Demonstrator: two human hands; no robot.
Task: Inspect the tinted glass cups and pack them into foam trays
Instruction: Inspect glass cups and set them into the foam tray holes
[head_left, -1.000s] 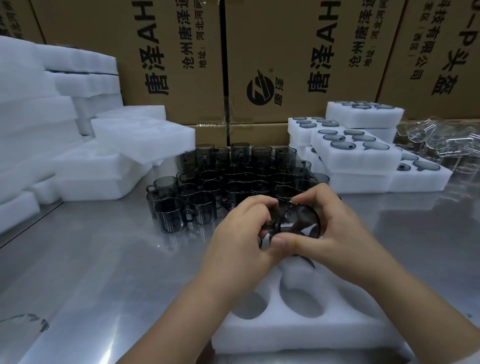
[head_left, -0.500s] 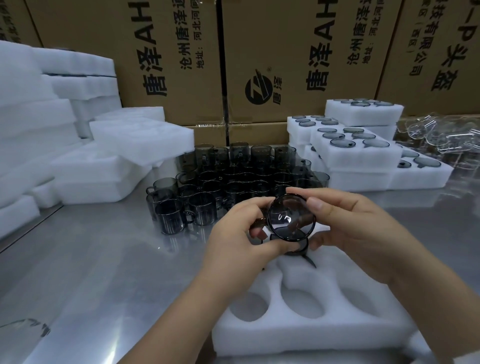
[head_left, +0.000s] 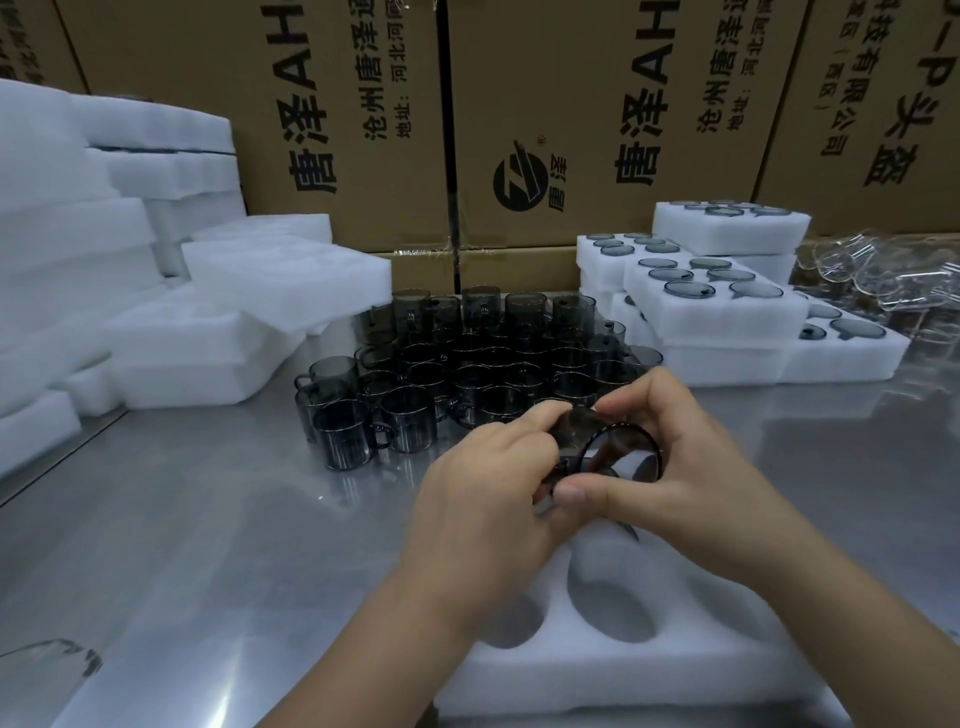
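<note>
Both hands hold one smoky tinted glass cup (head_left: 608, 447) tilted on its side above a white foam tray (head_left: 644, 660) with round empty holes. My left hand (head_left: 488, 488) pinches the cup's left side near its handle. My right hand (head_left: 691, 457) curls round its rim, thumb below and fingers over the top. A dense cluster of several more tinted cups (head_left: 467, 374) stands upright on the steel table (head_left: 208, 519) just behind my hands.
Stacks of empty foam trays (head_left: 218, 332) fill the left side. Packed foam trays (head_left: 722, 306) with cups in their holes are stacked at back right, beside clear glassware (head_left: 883, 275). Cardboard boxes (head_left: 571, 119) wall off the back.
The cup has turned in my hands: half a second ago its mouth faced me, now it lies more sideways and a little lower. My right thumb has moved under it.
</note>
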